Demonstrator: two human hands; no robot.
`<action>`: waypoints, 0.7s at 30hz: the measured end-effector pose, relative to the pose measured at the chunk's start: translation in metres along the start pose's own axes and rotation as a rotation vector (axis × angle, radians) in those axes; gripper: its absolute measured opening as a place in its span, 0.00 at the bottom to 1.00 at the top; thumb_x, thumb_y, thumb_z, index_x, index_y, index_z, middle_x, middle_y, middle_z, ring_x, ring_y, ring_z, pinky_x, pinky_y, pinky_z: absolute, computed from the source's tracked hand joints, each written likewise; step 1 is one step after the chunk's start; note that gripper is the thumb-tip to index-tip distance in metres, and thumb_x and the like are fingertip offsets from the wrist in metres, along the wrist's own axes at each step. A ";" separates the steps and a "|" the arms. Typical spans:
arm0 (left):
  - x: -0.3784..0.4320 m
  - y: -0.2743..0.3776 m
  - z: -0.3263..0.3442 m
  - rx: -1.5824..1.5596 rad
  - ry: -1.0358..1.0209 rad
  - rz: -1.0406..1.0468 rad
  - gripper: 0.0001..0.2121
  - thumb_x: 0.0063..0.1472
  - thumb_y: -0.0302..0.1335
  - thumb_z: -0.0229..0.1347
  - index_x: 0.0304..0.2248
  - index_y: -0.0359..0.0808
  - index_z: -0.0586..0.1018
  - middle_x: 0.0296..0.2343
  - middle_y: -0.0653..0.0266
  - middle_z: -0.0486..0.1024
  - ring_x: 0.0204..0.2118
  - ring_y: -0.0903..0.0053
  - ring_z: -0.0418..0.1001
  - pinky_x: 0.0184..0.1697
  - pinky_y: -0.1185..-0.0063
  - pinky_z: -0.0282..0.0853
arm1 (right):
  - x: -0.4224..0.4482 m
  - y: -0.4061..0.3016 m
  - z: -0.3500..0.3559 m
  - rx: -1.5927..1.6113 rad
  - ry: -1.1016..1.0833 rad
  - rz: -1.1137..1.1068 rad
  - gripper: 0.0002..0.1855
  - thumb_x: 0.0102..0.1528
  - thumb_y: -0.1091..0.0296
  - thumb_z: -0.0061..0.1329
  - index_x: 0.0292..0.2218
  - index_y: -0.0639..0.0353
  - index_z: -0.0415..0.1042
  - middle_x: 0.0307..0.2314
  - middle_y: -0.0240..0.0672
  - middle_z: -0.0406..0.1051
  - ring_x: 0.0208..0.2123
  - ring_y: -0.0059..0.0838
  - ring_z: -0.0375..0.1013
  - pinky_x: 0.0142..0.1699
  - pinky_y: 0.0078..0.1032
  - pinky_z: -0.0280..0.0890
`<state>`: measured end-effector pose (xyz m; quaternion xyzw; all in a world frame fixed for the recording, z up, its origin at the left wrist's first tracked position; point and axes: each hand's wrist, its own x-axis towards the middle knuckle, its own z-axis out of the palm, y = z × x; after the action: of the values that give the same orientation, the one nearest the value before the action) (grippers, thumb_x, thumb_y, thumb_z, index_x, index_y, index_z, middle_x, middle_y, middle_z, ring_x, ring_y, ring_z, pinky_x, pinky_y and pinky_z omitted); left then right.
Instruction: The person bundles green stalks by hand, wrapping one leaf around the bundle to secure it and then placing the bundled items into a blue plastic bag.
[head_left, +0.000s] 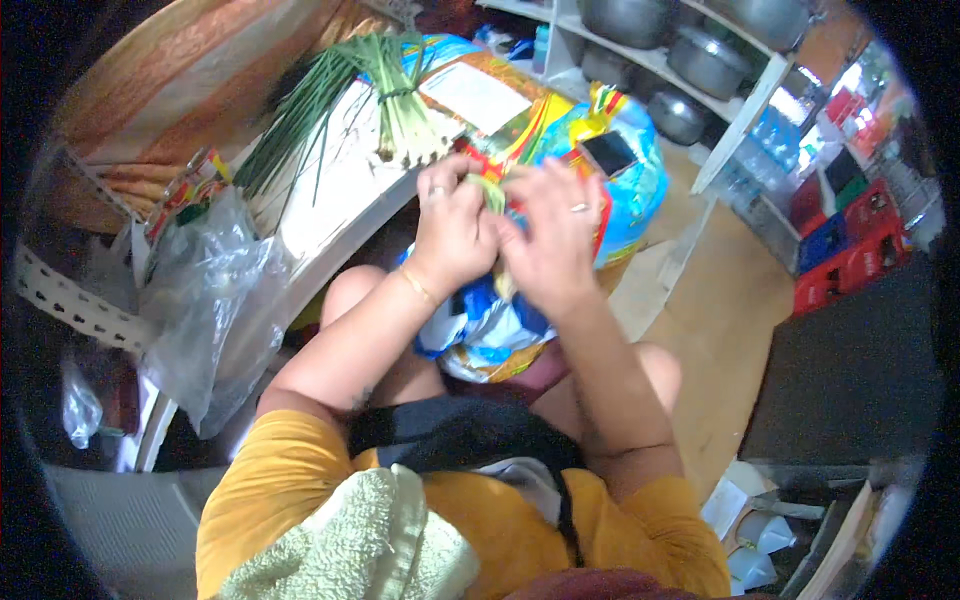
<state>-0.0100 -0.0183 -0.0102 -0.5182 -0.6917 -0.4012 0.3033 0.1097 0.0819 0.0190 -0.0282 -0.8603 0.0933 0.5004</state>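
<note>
My left hand (454, 225) is closed around a pale green vegetable stalk (491, 195), held above my lap. Against it lies my right hand (555, 240), its fingers blurred and the thumb close to the left thumb; its grip is unclear. A pale end (504, 285) shows below the hands. Between my legs sits a blue and white plastic bag (487, 330), partly hidden by my arms. Beyond the left hand, a tied bunch of spring onions (401, 112) rests on a white bench (330, 217), roots towards me and leaves spread left.
Large printed plastic packs (637, 142) stand ahead, with a dark phone-like object (609, 154) on one. A clear plastic bag (217, 300) hangs at left. Metal pots (709, 60) fill a shelf (742, 112); red crates (855, 255) stand right. A towel (352, 532) hangs over my shirt.
</note>
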 end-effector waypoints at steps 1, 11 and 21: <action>0.001 0.008 -0.002 0.005 -0.013 0.046 0.09 0.49 0.28 0.52 0.30 0.32 0.75 0.39 0.50 0.70 0.44 0.53 0.64 0.51 0.60 0.57 | -0.007 0.003 0.012 0.036 -0.084 0.041 0.18 0.50 0.55 0.55 0.40 0.51 0.70 0.43 0.36 0.70 0.49 0.45 0.66 0.60 0.58 0.41; 0.018 0.040 -0.030 -0.441 -0.039 -0.146 0.10 0.47 0.32 0.62 0.22 0.36 0.75 0.43 0.52 0.65 0.50 0.62 0.62 0.54 0.70 0.55 | -0.004 0.007 0.006 1.286 -0.207 0.695 0.09 0.61 0.70 0.43 0.42 0.60 0.63 0.33 0.28 0.66 0.33 0.14 0.65 0.38 0.15 0.62; 0.045 0.047 -0.061 -0.202 -0.372 -0.025 0.12 0.45 0.35 0.65 0.31 0.46 0.82 0.58 0.61 0.60 0.54 0.50 0.59 0.52 0.56 0.60 | -0.014 0.002 0.014 1.423 0.074 1.112 0.09 0.62 0.65 0.43 0.36 0.60 0.70 0.33 0.30 0.70 0.35 0.20 0.69 0.39 0.21 0.66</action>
<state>0.0228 -0.0437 0.0688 -0.6025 -0.6984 -0.3697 0.1117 0.1039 0.0805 -0.0002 -0.1267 -0.4449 0.8308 0.3096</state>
